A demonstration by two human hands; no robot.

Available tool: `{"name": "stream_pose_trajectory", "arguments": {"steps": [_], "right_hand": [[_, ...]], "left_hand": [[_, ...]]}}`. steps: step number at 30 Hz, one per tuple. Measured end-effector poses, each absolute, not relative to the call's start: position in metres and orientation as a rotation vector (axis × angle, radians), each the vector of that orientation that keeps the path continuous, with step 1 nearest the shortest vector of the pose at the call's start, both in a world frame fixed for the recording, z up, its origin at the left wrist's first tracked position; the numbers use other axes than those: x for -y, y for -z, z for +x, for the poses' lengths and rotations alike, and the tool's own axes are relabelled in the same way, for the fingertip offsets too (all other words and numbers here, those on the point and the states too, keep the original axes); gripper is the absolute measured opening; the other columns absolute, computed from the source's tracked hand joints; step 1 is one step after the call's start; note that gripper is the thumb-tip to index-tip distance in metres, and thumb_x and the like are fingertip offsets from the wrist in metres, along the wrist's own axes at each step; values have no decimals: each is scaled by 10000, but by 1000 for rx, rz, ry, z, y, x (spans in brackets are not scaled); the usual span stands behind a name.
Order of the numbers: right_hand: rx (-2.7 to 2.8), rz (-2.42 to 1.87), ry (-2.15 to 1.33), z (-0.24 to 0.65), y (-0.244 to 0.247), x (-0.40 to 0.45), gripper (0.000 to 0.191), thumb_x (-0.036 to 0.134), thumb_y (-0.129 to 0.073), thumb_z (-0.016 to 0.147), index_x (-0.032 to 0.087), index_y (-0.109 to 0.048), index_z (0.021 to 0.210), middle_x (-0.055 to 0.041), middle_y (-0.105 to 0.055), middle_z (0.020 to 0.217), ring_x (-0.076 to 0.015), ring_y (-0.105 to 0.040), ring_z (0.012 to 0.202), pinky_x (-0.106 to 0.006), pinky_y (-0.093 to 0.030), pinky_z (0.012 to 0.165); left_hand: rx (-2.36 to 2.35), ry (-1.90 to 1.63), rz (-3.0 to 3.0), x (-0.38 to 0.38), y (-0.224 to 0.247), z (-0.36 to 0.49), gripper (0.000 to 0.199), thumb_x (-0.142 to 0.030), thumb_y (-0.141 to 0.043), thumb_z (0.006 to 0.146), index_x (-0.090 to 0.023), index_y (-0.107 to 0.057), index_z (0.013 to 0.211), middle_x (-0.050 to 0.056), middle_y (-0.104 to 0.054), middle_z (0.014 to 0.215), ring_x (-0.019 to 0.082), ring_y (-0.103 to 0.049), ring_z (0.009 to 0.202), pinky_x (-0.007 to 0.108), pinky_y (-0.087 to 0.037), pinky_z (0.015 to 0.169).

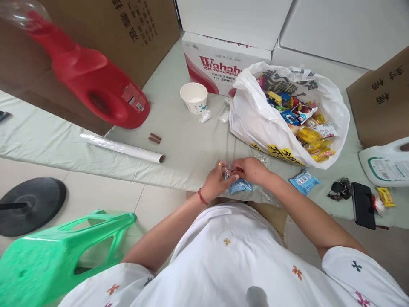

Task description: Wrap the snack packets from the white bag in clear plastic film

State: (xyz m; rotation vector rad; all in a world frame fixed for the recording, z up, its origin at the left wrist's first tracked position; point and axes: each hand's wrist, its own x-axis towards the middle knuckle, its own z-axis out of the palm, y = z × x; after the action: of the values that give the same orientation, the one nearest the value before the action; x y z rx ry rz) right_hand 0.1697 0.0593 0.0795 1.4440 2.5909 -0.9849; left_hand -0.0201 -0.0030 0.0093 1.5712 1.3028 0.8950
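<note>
At the table's near edge, my left hand (217,181) pinches a crinkled clear plastic bag (227,171). My right hand (252,170) is closed on the bag's upper part, close to the left fingertips. Something small and dark red shows by the right fingers, too covered to name. Below both hands is a blue packet (240,186), seemingly inside the bag. More clear plastic (266,194) lies under my right wrist. A second blue packet (304,181) rests on the cloth to the right.
A white carrier bag (247,113) full of wrapped snacks stands behind my right hand. Around it are a paper cup (194,99), a red jug (105,91), a plastic-wrapped roll (128,150), a black phone (363,205), keys (340,189) and a white jug (386,164). Boxes line the back.
</note>
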Motion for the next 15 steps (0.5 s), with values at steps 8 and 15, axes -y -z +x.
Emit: {"name": "stream_pose_trajectory", "arguments": {"steps": [8,15], "right_hand": [[-2430,1504,1026,157,-81,-55,214,380,-746,928,198,-676,838,3,-718,776,-126,-532,642,-267,-232,582],[-2455,1400,846,145,-83,-56,187,389,-710,936,203,-721,919,-62,-766,860,-189,-644,730,-295,-257,580]], "left_hand": [[-1864,-958,1630,22,6,-26,293,-431,-600,982,-234,-695,788,24,-677,650,200,-613,628,307,-417,592],[-1971,-1384,1990,24,-29,-34,114,-280,-612,987,-220,-693,1041,98,-665,1033,282,-625,1075,480,-509,954]]}}
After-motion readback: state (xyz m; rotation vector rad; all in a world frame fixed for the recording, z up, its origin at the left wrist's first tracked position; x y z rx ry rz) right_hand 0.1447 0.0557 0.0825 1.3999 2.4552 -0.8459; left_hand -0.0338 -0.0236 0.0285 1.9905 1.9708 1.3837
